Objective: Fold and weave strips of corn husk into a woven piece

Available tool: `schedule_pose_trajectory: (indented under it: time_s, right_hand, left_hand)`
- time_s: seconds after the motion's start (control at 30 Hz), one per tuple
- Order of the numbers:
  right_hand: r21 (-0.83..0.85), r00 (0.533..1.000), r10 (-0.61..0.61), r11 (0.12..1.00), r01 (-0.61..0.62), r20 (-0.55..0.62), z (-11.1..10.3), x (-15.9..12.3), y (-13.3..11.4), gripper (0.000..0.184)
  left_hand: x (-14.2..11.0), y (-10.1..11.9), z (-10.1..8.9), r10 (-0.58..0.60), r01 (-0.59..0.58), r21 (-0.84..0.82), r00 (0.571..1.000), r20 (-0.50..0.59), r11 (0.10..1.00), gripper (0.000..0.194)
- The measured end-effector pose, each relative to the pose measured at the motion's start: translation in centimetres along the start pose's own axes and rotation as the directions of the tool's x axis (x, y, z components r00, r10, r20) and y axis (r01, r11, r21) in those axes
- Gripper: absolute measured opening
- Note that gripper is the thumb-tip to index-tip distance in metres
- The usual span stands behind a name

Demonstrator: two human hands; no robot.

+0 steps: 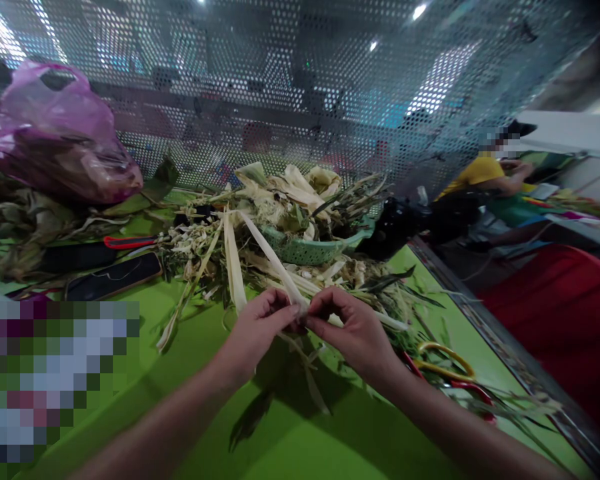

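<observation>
Between my two hands is a pale strip of dried husk or leaf (273,259), rising away from my fingers toward the heap behind. My left hand (263,323) pinches its near end between thumb and fingers. Close beside it, my right hand (347,323) has thumb and forefinger pressed together at the same end, the fingertips of both hands nearly touching. Another pale strip (234,267) stands just left of the held one. Thin shreds (313,380) hang below my hands over the green table (190,413).
Dried plant scraps (300,180) fill a green plastic basket (310,250). Scissors with yellow handles (450,357) and red handles (475,393) lie right. A dark phone (113,277), a red-handled tool (130,241) and a purple bag (60,133) are left. A person in yellow (480,175) sits beyond.
</observation>
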State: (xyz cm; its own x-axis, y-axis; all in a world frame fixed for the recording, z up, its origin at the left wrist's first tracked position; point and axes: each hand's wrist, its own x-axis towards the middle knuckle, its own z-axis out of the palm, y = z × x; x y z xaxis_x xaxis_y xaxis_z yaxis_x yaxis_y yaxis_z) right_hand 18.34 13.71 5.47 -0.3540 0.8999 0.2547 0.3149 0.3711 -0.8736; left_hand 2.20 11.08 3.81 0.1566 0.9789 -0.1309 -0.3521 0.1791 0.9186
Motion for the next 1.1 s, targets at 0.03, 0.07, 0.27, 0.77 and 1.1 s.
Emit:
schedule_pose_trajectory:
  time_s: [0.03,0.07,0.27,0.77,1.1]
  right_hand:
    - [-0.006,1.000,-0.007,1.000,0.007,-0.004,-0.01,-0.01,-0.01,0.010]
    - [-0.015,1.000,-0.019,1.000,0.019,-0.007,-0.04,-0.01,-0.05,0.009]
    - [-0.070,0.987,-0.155,0.985,0.158,0.041,-0.56,0.10,-0.58,0.005]
    - [-0.223,0.942,-0.311,0.917,0.332,0.121,-0.75,0.15,-0.30,0.006]
    - [-0.310,0.982,-0.158,0.933,0.184,0.105,-0.54,-0.15,-0.45,0.007]
  left_hand:
    - [0.06,-0.05,0.01,0.001,-0.001,-0.007,1.000,-0.001,1.000,0.014]
    - [0.15,-0.15,0.00,0.003,-0.003,-0.021,1.000,-0.002,1.000,0.014]
    - [0.47,-0.60,-0.31,-0.018,0.016,-0.097,0.999,-0.027,0.995,0.017]
    - [0.60,-0.72,-0.72,0.039,-0.039,-0.015,0.999,0.022,0.999,0.013]
    - [0.58,-0.88,-0.63,0.103,-0.111,0.086,0.991,0.089,0.990,0.007]
